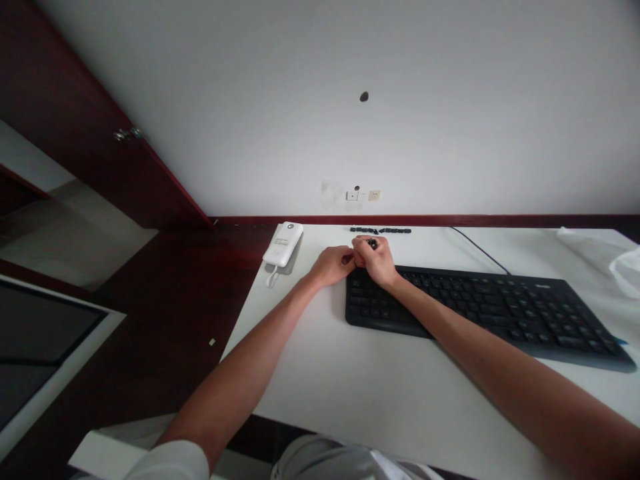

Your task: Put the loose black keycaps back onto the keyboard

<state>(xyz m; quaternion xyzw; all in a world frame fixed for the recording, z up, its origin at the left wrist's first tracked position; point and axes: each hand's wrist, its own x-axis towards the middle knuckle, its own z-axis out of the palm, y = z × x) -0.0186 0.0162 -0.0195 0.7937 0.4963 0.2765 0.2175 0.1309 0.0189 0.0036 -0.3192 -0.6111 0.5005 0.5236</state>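
A black keyboard (480, 303) lies across the white table under my right forearm. My right hand (379, 261) is closed above its upper left corner, around a small dark tool (373, 244) with a shiny end showing over the fist. The tool's kind and tip are hidden by the fingers. My left hand (333, 265) meets the right fingertips at that same corner, its thumb and fingers curled together. Whatever it pinches is out of sight. Beyond the hands, several small black pieces resembling keycaps (397, 231) sit in a row along the table's back edge.
A white power bank (284, 244) with a short looped cable rests at the table's back left corner. White crumpled plastic (625, 267) lies at the far right. The keyboard's cable (480, 249) runs to the back edge. Wall sockets (364, 196) are behind the table.
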